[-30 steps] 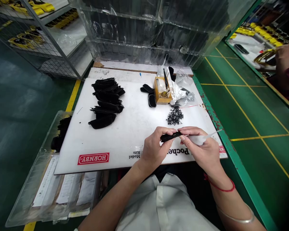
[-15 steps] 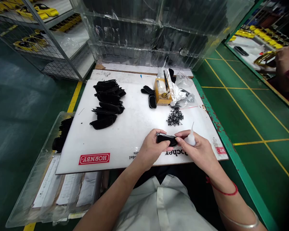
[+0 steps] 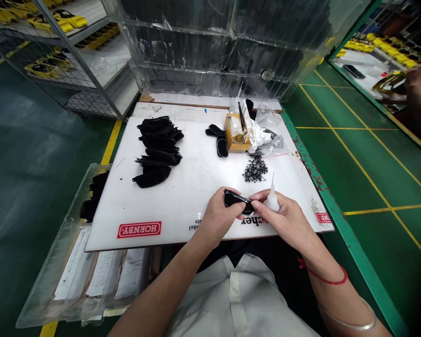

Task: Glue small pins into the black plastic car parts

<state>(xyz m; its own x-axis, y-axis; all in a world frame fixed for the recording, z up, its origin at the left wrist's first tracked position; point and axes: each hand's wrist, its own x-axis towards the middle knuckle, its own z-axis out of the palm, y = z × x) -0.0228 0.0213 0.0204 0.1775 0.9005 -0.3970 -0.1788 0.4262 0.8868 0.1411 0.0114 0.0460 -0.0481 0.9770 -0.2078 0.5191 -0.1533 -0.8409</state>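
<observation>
My left hand (image 3: pixel 220 216) holds a black plastic part (image 3: pixel 235 200) over the near edge of the white board (image 3: pixel 196 187). My right hand (image 3: pixel 284 220) pinches the part's right end with thumb and forefinger and also grips a small white glue bottle (image 3: pixel 272 201), its thin nozzle pointing up. A small heap of tiny black pieces (image 3: pixel 254 169) lies just beyond my hands.
A pile of black shells (image 3: pixel 157 150) lies at the board's far left. A yellow box (image 3: pixel 236 133), two black parts (image 3: pixel 218 138) and crumpled plastic bags (image 3: pixel 266 135) sit at the back. A clear tray (image 3: pixel 73 243) stands at left. Another person's arm (image 3: pixel 419 89) shows at far right.
The black part has turned from edge-on to face-up and come nearer my left hand. The glue bottle's nozzle swung from pointing right to pointing up.
</observation>
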